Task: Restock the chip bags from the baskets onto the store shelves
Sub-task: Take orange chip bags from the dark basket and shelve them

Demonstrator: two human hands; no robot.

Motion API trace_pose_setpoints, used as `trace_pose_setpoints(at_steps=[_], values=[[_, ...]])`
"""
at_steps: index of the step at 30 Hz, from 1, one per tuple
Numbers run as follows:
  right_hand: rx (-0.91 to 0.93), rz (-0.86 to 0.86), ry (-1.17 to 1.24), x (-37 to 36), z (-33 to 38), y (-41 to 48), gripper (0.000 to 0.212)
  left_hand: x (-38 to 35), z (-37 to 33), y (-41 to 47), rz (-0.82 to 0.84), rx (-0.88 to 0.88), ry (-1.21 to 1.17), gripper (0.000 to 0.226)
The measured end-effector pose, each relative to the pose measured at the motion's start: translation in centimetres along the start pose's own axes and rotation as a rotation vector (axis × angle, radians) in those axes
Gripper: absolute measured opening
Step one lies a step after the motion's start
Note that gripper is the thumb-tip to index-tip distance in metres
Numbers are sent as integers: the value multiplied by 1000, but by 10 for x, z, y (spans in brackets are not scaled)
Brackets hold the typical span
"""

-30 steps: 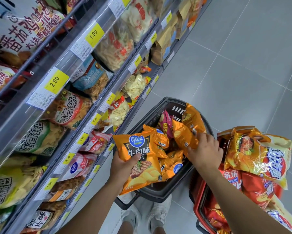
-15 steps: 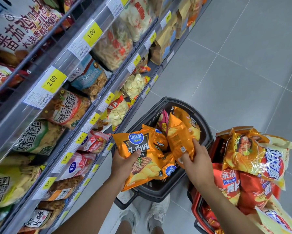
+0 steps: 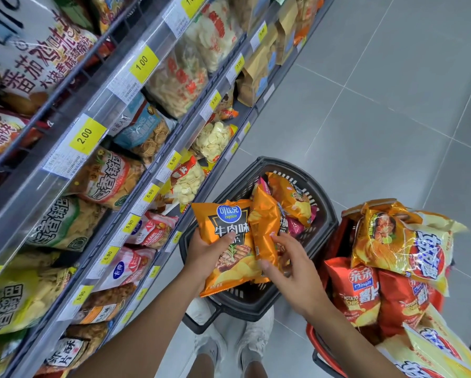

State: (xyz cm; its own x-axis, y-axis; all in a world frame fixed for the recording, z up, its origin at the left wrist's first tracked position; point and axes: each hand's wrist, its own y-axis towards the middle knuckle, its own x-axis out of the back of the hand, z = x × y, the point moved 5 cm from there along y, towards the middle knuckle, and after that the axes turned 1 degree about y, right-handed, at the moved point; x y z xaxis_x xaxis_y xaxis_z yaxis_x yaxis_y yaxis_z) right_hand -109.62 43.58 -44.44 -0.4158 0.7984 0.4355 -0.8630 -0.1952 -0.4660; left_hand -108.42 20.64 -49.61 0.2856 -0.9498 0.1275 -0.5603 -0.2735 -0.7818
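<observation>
Step in hand, as it looks: collecting orange bags over the black basket (image 3: 324,222) before shelving.

- Left hand (image 3: 207,249) grips the front orange bag (image 3: 229,236) at its lower left edge. The thumb lies across the face and the other fingers are hidden behind it.
- Right hand (image 3: 289,271) pinches the second orange bag (image 3: 265,227), thumb low on it and fingers curled at its right edge. This bag overlaps the front one, and both are held above the near half of the black basket.

Doing it well: stack the two flat, faces the same way, and pass both to one hand. Grip at the seam, not the puffed middle, since foil is likely slick and chips crush. The free hand can then open a slot.

Around:
- Inside the black basket, far side: another orange bag (image 3: 291,197), with a pink bag (image 3: 294,227) beside it.
- Left of the black basket: shelves (image 3: 19,203), rows packed, with yellow price tags (image 3: 85,136) on the rails. The target slot can't be told.
- Just right of the black basket: red basket (image 3: 315,347), heaped with red bags (image 3: 360,290). A yellow-orange bag (image 3: 392,238) sits on top and overhangs, so an elbow swing could knock it off.
- Shoes (image 3: 209,323) are at the near rim of the black basket, which looks like a trip risk.
</observation>
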Motion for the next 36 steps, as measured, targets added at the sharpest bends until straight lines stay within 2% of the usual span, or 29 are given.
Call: trace_pose_setpoints(at_steps=[1,4,8,12,14,16,18,19,20,22,23,26,29,31,32,34,36], values=[[5,-6,32,4,5,-2,73,1,-5,-4,15,-3,-5,77],[23,-110,167,26,25,-9,32,3,-22,-21,66,-1,10,83],[-6,-266,207,66,59,-21,12,6,-61,-66,107,-30,13,78],[-54,-283,355,97,98,-34,39,11,-105,-118,133,-65,19,77],[-58,-273,370,112,120,-45,59,16,-131,-150,132,-87,11,85],[-94,-239,410,122,132,-52,95,22,-150,-170,121,-131,9,95],[-121,-150,416,133,144,-56,138,28,-169,-191,126,-169,-7,95],[-143,-82,434,139,159,-64,146,31,-177,-203,137,-182,-14,92],[-145,-9,462,142,171,-71,141,33,-183,-214,155,-195,-22,88],[-103,105,515,147,195,-86,103,39,-193,-237,186,-219,-37,81],[-76,143,524,150,205,-93,95,42,-196,-247,200,-227,-41,80],[-73,229,587,147,226,-109,114,52,-201,-272,208,-237,-37,65],[-56,274,605,143,243,-129,103,67,-203,-294,191,-275,-50,47],[-56,257,568,142,252,-141,110,79,-205,-308,170,-310,-40,44],[-46,236,545,142,257,-148,113,86,-206,-316,159,-342,-41,46],[-21,180,487,144,266,-161,115,102,-205,-330,117,-392,-31,65],[1,89,401,146,276,-179,107,118,-203,-348,64,-441,-19,70]])
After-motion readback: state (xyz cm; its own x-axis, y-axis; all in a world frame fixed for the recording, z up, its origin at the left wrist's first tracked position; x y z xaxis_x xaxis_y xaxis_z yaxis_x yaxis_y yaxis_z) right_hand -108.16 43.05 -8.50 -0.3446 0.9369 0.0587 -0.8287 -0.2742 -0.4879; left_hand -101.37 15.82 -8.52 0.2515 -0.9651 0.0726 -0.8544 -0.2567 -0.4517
